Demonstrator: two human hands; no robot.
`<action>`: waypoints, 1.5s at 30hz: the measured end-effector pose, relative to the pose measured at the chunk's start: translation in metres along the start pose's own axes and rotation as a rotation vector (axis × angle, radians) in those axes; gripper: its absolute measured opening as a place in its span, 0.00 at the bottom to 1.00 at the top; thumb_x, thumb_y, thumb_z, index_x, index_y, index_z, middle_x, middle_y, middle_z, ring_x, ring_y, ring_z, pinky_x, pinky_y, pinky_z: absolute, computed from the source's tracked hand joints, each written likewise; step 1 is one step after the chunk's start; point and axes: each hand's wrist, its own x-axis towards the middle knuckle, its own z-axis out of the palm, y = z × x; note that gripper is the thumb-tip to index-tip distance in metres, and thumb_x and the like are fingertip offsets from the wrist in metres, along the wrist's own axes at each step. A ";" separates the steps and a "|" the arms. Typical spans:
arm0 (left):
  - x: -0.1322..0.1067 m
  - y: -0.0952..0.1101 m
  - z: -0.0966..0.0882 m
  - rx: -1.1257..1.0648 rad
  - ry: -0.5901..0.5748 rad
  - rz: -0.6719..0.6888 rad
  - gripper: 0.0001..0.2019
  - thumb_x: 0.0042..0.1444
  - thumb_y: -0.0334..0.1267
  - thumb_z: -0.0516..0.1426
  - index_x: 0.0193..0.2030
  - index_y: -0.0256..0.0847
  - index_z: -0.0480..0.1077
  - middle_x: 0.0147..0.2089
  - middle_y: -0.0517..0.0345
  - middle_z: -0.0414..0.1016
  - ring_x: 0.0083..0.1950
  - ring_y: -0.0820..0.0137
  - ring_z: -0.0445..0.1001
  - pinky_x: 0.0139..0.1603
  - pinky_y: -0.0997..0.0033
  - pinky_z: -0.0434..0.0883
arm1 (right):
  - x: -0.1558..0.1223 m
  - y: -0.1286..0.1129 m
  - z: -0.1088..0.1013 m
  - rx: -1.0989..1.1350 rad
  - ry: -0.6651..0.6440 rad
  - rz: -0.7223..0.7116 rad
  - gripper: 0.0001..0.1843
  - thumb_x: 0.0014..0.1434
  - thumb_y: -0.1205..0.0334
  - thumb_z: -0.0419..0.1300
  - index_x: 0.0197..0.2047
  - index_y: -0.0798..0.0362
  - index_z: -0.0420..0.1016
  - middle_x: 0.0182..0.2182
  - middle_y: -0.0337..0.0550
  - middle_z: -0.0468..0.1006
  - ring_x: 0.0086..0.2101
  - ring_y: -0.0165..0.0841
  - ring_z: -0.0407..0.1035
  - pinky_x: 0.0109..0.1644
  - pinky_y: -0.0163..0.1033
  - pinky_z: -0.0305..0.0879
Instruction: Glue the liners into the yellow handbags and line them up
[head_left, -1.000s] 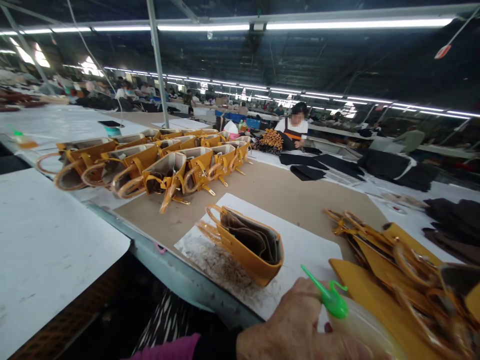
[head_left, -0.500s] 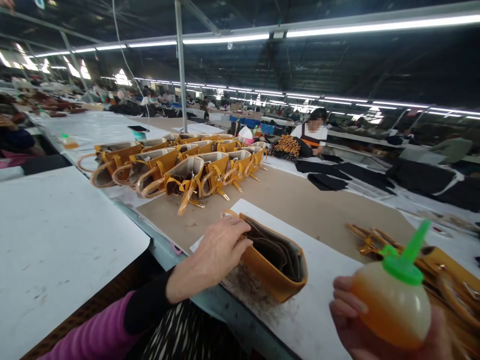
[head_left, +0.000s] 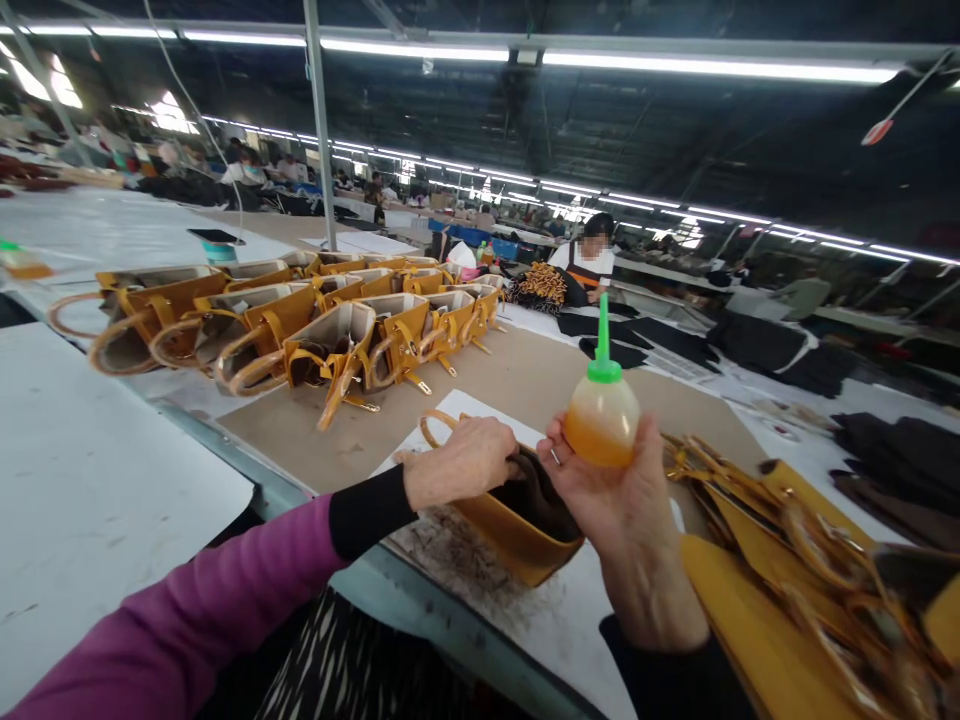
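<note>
A mustard-yellow handbag lies on white paper in front of me, its opening tilted up and showing a dark lining. My left hand reaches over its near edge, with curled fingers gripping at the opening; the fingertips are hidden inside. In my right hand rests a round squeeze bottle with a green nozzle pointing up and amber liquid inside. The bottle is upright, just above the bag's right end. One tan handle of the bag sticks out beyond my left hand.
Rows of finished-looking yellow handbags stand at the far left. More yellow bag pieces are heaped at my right. Black fabric pieces lie farther back, near a seated co-worker. A metal post rises behind the bags.
My right hand has brought the squeeze bottle left and up, closer to the bag, turning it upright. My left hand's fingers have moved from the bag's edge into its opening.
</note>
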 end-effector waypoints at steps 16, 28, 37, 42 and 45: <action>-0.012 -0.143 0.035 -1.159 0.298 -0.609 0.14 0.30 0.25 0.46 0.27 0.35 0.67 0.26 0.58 0.72 0.28 0.71 0.72 0.28 0.75 0.67 | 0.030 -0.001 -0.013 -0.120 0.123 -0.071 0.23 0.50 0.41 0.62 0.40 0.51 0.74 0.33 0.42 0.77 0.34 0.35 0.71 0.39 0.43 0.71; -0.051 -0.123 0.018 -1.480 0.113 0.024 0.17 0.38 0.32 0.55 0.38 0.35 0.72 0.26 0.60 0.66 0.28 0.74 0.63 0.31 0.76 0.60 | 0.024 0.002 -0.010 -0.091 0.138 -0.187 0.20 0.45 0.48 0.68 0.39 0.50 0.74 0.38 0.40 0.77 0.36 0.37 0.72 0.42 0.51 0.73; -0.021 -0.078 -0.015 -0.476 -0.154 0.096 0.18 0.52 0.52 0.56 0.31 0.37 0.73 0.25 0.63 0.64 0.27 0.75 0.60 0.29 0.76 0.56 | 0.026 0.007 -0.009 -0.097 0.129 -0.196 0.21 0.46 0.47 0.68 0.40 0.49 0.74 0.39 0.39 0.76 0.37 0.35 0.71 0.42 0.48 0.73; -0.014 -0.098 -0.015 -0.246 -0.028 -0.110 0.16 0.52 0.42 0.52 0.18 0.36 0.66 0.18 0.63 0.55 0.22 0.76 0.55 0.25 0.74 0.52 | 0.024 0.004 -0.008 -0.100 0.145 -0.177 0.23 0.42 0.47 0.69 0.38 0.50 0.74 0.38 0.40 0.77 0.36 0.36 0.71 0.41 0.48 0.73; -0.019 -0.130 -0.015 -0.052 0.048 -0.434 0.11 0.47 0.37 0.53 0.19 0.38 0.69 0.20 0.60 0.64 0.25 0.72 0.63 0.26 0.74 0.54 | 0.023 0.002 -0.010 -0.102 0.164 -0.160 0.22 0.41 0.47 0.70 0.37 0.50 0.74 0.36 0.40 0.77 0.35 0.37 0.72 0.41 0.49 0.73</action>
